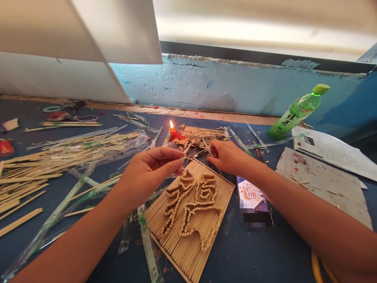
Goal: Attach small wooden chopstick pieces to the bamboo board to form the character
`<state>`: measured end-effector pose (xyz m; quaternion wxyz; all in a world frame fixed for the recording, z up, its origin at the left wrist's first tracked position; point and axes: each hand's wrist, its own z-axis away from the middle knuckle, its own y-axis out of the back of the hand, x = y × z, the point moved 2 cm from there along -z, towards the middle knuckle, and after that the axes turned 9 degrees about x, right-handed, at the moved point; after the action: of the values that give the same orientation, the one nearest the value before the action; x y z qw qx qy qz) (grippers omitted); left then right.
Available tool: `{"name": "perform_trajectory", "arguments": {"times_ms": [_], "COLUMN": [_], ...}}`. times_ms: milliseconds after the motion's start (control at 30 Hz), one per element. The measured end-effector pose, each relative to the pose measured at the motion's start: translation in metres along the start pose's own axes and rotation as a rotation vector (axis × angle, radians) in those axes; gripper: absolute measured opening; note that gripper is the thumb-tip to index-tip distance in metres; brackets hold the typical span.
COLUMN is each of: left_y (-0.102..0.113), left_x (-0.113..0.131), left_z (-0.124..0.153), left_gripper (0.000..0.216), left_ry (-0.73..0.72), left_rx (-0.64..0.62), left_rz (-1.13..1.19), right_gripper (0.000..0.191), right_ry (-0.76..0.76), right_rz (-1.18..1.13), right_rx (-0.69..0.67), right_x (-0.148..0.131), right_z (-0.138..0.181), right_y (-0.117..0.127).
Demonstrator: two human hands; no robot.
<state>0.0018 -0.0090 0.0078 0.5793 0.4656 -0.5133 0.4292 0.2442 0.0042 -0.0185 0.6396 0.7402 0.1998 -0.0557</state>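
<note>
Above the far-left edge of a panel of chopsticks (203, 232) laid side by side, my left hand (154, 167) is closed in a pinch. What lies between its fingertips is too small to name. My right hand (226, 157) is closed on a thin grey blade-like strip (207, 147), just beyond the panel's far corner. Short round stick pieces (216, 208) are set on the panel in raised, character-like outlines. A lit red candle (176, 133) burns behind my left hand. Beside it lies a dark-stained mat of sticks (197, 135).
Loose chopsticks (23, 184) and clear plastic wrappers (67, 196) cover the left side. A phone (253, 194) lies under my right forearm. A green tea bottle (297, 112) stands at the back right near paper sheets (324, 181). A blue wall (212, 84) bounds the back.
</note>
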Motion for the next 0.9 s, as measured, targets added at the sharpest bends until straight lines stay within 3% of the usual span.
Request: {"name": "perform_trajectory", "arguments": {"times_ms": [267, 600, 900], "left_y": [0.0, 0.001, 0.009], "left_x": [-0.001, 0.0, -0.006], "left_z": [0.0, -0.002, -0.012], "left_gripper": [0.019, 0.017, 0.018], "left_ry": [0.036, 0.073, 0.09], "left_rx": [-0.012, -0.013, 0.065], "left_rz": [0.005, 0.016, 0.017], "right_gripper": [0.019, 0.029, 0.032], "right_ry": [-0.043, 0.06, 0.141], "right_rz": [-0.031, -0.121, -0.142], "right_rx": [0.059, 0.277, 0.271], "right_x": [0.004, -0.001, -0.013], "right_z": [-0.002, -0.005, -0.036], "right_y": [0.003, 0.019, 0.036]}}
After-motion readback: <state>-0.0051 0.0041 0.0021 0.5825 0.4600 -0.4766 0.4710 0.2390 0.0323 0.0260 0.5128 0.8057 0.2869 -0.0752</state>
